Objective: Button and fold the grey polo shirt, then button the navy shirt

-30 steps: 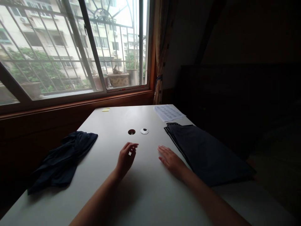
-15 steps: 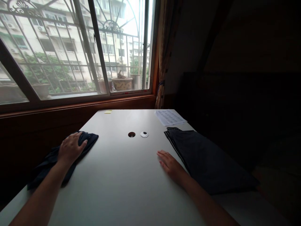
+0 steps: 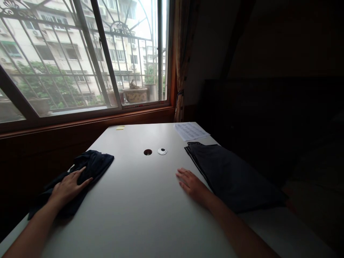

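On the left edge of the white table (image 3: 129, 208) lies a crumpled dark navy garment (image 3: 95, 161). My left hand (image 3: 68, 184) rests on top of it, fingers spread, and covers its middle. My right hand (image 3: 190, 183) lies palm down on the bare tabletop with its fingers stretched out and nothing in them. Just to the right of that hand, apart from the fingers, a dark folded garment (image 3: 236, 175) is spread flat along the table's right side. Dark bands with light trim show at its far end, and my right forearm passes close to its near edge.
A round hole (image 3: 147, 152) and a white round cap (image 3: 162, 151) are near the table's middle. Printed sheets (image 3: 191, 131) lie at the far right corner, a yellow sticky note (image 3: 120, 127) at the far left. Behind the table stands a barred window (image 3: 80, 61) with a tied curtain (image 3: 180, 93).
My left hand has slid back toward me over the crumpled garment, uncovering its far part, and its fingers have spread. The right hand stays nearly in place. The view has shifted slightly.
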A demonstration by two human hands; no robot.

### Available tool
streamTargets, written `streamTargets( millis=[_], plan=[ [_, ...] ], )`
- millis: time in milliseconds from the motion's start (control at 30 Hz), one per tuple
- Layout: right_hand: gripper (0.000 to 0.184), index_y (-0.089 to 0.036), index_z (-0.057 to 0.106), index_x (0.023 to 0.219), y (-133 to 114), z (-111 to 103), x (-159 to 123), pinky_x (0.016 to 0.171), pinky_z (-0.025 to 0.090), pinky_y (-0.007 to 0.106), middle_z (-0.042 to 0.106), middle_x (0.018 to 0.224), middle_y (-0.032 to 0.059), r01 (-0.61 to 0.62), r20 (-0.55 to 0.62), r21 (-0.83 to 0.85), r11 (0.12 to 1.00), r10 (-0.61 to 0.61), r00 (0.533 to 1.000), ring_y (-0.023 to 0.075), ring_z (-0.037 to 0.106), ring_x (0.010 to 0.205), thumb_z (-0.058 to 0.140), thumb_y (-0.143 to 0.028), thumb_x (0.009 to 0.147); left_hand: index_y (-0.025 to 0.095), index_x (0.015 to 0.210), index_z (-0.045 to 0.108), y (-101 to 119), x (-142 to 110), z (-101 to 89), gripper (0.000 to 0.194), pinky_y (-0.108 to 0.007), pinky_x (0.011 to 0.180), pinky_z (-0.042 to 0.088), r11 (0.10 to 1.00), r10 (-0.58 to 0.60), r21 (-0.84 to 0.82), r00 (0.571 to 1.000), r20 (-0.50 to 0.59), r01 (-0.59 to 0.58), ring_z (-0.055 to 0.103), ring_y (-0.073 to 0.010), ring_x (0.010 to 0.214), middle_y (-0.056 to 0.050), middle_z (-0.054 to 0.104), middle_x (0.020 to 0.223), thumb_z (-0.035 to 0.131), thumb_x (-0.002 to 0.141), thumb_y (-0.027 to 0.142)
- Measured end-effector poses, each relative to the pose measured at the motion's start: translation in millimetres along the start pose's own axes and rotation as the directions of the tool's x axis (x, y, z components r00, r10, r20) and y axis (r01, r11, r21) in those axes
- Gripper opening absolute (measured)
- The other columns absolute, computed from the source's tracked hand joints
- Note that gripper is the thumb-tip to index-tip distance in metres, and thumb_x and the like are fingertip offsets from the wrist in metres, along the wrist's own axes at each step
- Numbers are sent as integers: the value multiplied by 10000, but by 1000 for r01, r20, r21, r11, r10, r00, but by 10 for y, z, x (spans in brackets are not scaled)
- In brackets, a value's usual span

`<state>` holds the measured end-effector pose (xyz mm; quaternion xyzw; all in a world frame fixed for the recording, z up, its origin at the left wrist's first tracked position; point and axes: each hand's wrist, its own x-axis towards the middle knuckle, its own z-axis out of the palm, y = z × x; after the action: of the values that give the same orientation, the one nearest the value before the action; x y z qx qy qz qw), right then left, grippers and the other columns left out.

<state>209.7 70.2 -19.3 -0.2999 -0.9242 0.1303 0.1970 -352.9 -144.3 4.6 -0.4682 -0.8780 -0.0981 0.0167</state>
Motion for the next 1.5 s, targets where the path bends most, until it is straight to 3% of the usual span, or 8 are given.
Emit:
streamTargets(
  millis=[300, 400, 567, 633, 867, 1233, 1400, 1500],
  plan=[
    [422, -222, 578, 1383, -21, -22, 1, 1194, 325, 525, 539, 1461, 104, 12, -30, 28, 1000, -11, 999, 272, 450, 1390, 497, -280, 973, 306, 1509, 415, 1007, -366, 105, 727, -512, 1096, 386, 893, 428, -134, 903, -41, -429, 497, -350, 1329, -101, 510, 1482, 565, 869, 617],
    [444, -250, 527, 1421, -74, -79, -3, 1170, 374, 498, 541, 1447, 97, 36, -72, 78, 996, -30, 997, 254, 491, 1351, 498, -286, 980, 337, 1507, 409, 1516, -538, 100, 694, -539, 1108, 387, 765, 612, -209, 789, -57, -609, 494, -346, 1340, -98, 488, 1506, 619, 876, 535],
    [521, -280, 456, 1466, -209, -200, -26, 1144, 401, 478, 483, 1477, 110, 157, -176, 136, 978, -132, 975, 271, 459, 1365, 561, -396, 969, 318, 1507, 397, 2325, -833, -13, 706, -526, 1128, 404, 439, 866, -351, 494, -81, -827, 465, -322, 1382, -107, 475, 1520, 682, 865, 391],
    [548, -272, 482, 1446, -241, -229, -35, 1135, 404, 472, 506, 1450, 117, 198, -170, 159, 967, -171, 970, 279, 468, 1344, 612, -438, 940, 306, 1452, 466, 2500, -882, -22, 609, -507, 1129, 417, 372, 886, -375, 445, -130, -849, 465, -301, 1385, -99, 514, 1488, 671, 881, 354],
    [318, -245, 713, 1111, -266, -267, -37, 980, 484, 423, 674, 1062, 86, 185, -113, 230, 955, -163, 980, 257, 574, 1069, 709, -454, 871, 259, 1177, 616, 2263, -779, 104, 319, -470, 1045, 501, 412, 796, -388, 533, -287, -824, 578, -268, 1238, -102, 617, 1333, 662, 865, 213],
    [353, -216, 688, 719, -378, -308, -39, 813, 464, 375, 684, 731, 40, 187, -50, 220, 957, -181, 982, 200, 608, 773, 568, -447, 957, 320, 1327, 545, 1982, -612, 105, 414, -460, 1030, 502, 550, 738, -312, 626, -253, -775, 573, -267, 1218, -75, 584, 1364, 582, 926, 227],
    [348, -221, 741, 802, -489, -326, -101, 796, 488, 341, 730, 760, 29, 190, 39, 373, 908, -220, 975, 180, 658, 730, 528, -436, 972, 296, 1370, 476, 1849, -511, 196, 461, -481, 1017, 498, 659, 583, -360, 751, -311, -661, 572, -285, 1219, -97, 573, 1339, 600, 929, 342],
    [257, -237, 743, 945, -518, -304, -97, 820, 512, 331, 748, 881, 35, 140, -43, 412, 900, -135, 990, 193, 684, 830, 541, -393, 974, 281, 1365, 485, 1781, -460, 272, 474, -498, 1008, 499, 690, 534, -407, 801, -271, -599, 585, -292, 1196, -103, 604, 1284, 605, 924, 410]
  ],
)
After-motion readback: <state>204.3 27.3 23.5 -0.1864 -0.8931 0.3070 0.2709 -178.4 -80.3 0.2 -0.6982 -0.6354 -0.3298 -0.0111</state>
